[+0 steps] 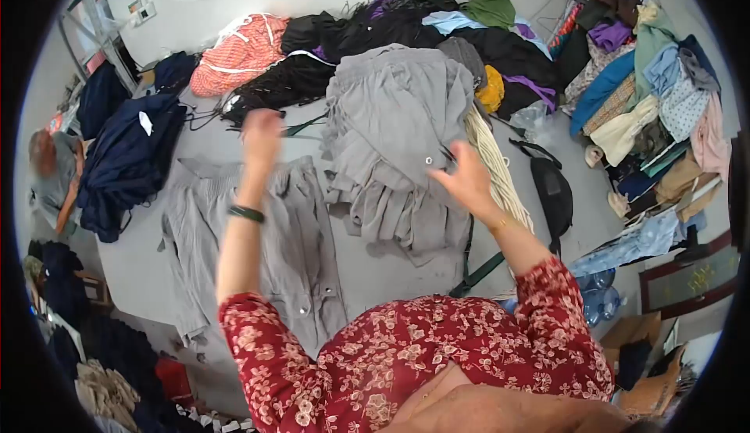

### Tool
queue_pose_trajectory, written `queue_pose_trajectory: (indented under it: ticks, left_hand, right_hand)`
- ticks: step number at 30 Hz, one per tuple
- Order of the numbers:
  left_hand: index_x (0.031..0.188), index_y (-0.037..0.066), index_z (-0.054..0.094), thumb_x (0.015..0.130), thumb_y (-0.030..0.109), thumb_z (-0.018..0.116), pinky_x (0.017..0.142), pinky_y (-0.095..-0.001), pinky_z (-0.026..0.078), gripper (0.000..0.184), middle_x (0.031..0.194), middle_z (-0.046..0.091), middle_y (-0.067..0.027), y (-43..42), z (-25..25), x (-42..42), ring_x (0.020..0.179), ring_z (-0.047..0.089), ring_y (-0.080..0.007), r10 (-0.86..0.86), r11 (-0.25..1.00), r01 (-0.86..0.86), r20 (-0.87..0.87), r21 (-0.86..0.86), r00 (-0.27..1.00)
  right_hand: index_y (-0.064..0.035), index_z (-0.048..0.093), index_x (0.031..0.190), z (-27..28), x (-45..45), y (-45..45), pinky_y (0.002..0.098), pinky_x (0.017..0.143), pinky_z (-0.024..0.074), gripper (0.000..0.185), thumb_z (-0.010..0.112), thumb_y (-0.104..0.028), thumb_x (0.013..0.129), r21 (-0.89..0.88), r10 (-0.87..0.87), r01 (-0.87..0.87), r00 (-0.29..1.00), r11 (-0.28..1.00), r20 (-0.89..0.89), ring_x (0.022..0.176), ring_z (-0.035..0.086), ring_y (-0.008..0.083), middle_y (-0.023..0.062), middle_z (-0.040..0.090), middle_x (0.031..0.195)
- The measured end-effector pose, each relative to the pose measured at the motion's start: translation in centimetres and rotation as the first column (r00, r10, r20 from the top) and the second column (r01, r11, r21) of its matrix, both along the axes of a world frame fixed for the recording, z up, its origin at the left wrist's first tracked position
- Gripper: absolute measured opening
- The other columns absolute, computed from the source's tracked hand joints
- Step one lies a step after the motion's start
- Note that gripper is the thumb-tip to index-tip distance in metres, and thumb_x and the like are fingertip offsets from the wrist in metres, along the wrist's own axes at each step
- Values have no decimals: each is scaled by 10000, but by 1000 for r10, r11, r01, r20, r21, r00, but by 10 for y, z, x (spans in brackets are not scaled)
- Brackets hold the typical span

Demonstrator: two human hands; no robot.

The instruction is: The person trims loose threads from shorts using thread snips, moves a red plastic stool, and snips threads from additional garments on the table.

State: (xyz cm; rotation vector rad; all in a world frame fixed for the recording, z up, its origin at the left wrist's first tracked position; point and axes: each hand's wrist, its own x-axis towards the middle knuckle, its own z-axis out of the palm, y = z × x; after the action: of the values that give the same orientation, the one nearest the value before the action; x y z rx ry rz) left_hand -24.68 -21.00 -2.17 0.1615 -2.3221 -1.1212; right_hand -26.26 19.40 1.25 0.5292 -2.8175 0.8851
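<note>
A grey garment with a gathered waistband [266,237] lies spread on the table, with small round metal fittings near its lower edge. My left hand [262,140] is raised above its top edge, smeared by motion, so its fingers do not show clearly. To the right is a pile of similar grey garments [398,112], loosely stacked, with a gathered waistband at the top. My right hand [469,183] is over the right side of this pile, thumb and fingers apart, with nothing visible in it. A small pale ring [429,161] shows on the cloth near the thumb.
Dark navy clothes [133,159] lie at the left, beside a seated person [55,167]. An orange patterned cloth [242,54] and black clothes line the back. Cream cords [488,152] and a black pouch [551,195] lie right of the pile. Mixed clothes [648,112] are heaped far right.
</note>
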Motion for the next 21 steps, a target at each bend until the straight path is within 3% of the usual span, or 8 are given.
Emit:
queue_pose_trajectory:
  ticks: [2,5,7,10,15,18,19,21]
  left_hand:
    - [1006,26,609,863,91,601,772,-315,503,157,929,645,-100,122,-22,23,881,633,-192,-229,971,230,-10,64,973]
    - [1073,18,532,754,99,716,780,-342,483,377,1000,576,-137,237,-39,72,893,588,-241,-496,860,499,-52,108,867]
    - [1140,9,467,688,138,787,814,-376,461,569,1099,515,-171,275,-40,92,962,547,-297,-438,896,438,-14,73,899]
    - [1173,0,450,658,137,779,861,-435,393,626,1110,498,-188,296,-56,93,1041,478,-350,-203,973,201,-7,-115,979]
    - [1088,27,508,727,127,708,797,-425,404,425,1040,541,-147,271,-82,66,981,499,-336,-43,944,60,58,-324,997]
    - [1023,43,519,804,148,667,764,-375,422,285,936,567,-68,255,-92,66,902,535,-250,-40,979,41,11,-198,999]
    - [1012,43,523,823,156,659,749,-353,426,259,923,568,-53,254,-93,68,874,535,-215,-60,990,50,75,130,995]
    - [990,44,530,861,172,642,719,-310,433,214,897,571,-21,252,-65,87,819,537,-143,-159,695,-6,162,719,974]
  right_hand:
    - [-13,594,951,-22,16,46,359,677,480,382,731,-299,738,70,-78,65,979,995,190,716,603,267,98,626,761]
    - [-5,596,923,-52,30,73,331,659,470,337,727,-259,743,-196,103,-27,916,980,388,661,577,224,69,611,704]
    - [-1,588,934,-44,41,71,303,661,460,327,727,-227,742,-410,261,-53,842,911,472,672,557,182,48,601,720]
    - [3,582,930,-44,45,56,307,686,463,312,732,-185,733,-566,219,14,914,824,341,690,542,171,26,580,746]
    - [13,593,934,-87,34,47,333,715,475,302,716,-179,736,-332,186,-130,972,934,143,766,607,252,99,619,843]
    - [16,590,888,-104,34,46,339,691,470,268,709,-183,753,-413,408,-331,906,848,113,763,600,274,129,602,849]
    - [14,584,888,-101,39,50,340,685,467,265,709,-180,757,-435,481,-392,869,811,113,753,593,274,129,600,847]
    - [10,572,888,-77,61,43,341,674,462,260,710,-173,766,-470,610,-496,783,730,121,734,579,274,129,597,842]
